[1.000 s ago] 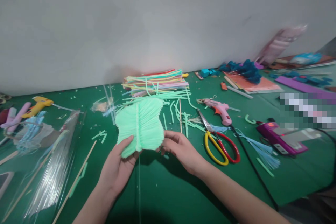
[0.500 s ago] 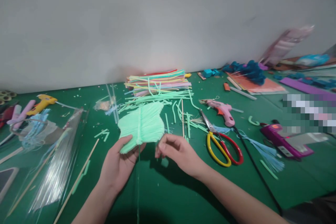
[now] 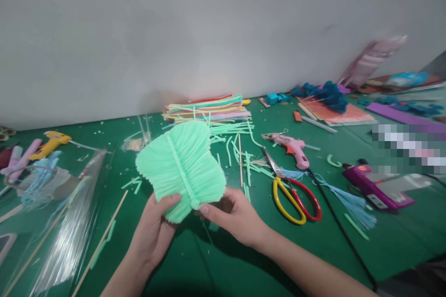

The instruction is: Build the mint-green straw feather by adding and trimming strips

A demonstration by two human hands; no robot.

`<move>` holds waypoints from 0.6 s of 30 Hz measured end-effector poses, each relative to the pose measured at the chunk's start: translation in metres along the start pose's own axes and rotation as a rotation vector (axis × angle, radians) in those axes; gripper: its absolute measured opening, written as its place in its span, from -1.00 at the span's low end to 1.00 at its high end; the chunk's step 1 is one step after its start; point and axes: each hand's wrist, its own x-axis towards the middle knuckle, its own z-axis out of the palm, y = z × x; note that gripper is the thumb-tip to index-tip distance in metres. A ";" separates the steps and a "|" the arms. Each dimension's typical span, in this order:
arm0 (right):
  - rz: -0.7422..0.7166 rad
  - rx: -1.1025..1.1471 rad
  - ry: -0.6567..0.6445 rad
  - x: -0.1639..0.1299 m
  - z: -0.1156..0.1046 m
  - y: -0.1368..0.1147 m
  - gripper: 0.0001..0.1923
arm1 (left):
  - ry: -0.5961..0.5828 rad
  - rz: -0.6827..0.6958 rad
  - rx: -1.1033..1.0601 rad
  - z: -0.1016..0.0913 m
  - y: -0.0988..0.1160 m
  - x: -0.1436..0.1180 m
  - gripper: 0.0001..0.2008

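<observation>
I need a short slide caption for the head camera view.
Both hands, left and right, hold a mint-green leaf made of straws above the green table.

Bare table near; scissors (open-handled) crowd right, sticks left.

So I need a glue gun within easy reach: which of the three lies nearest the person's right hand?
The pink glue gun, just beyond the scissors. The purple one lies farther right of the right hand; the yellow one is far left.

Dim, even light; soft shadow under the hands on the desk. Edges blur and bend; right side pixelated.
</observation>
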 end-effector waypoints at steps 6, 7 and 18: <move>0.055 0.009 0.003 0.000 -0.001 -0.006 -0.71 | 0.068 0.048 0.116 -0.005 -0.001 0.000 -0.26; 0.063 -0.001 0.008 0.000 -0.001 -0.006 -0.70 | 0.084 0.053 0.133 -0.007 -0.001 0.000 -0.22; 0.142 0.055 0.088 0.002 -0.001 -0.002 -0.57 | 0.152 0.128 0.164 -0.010 -0.007 0.003 -0.07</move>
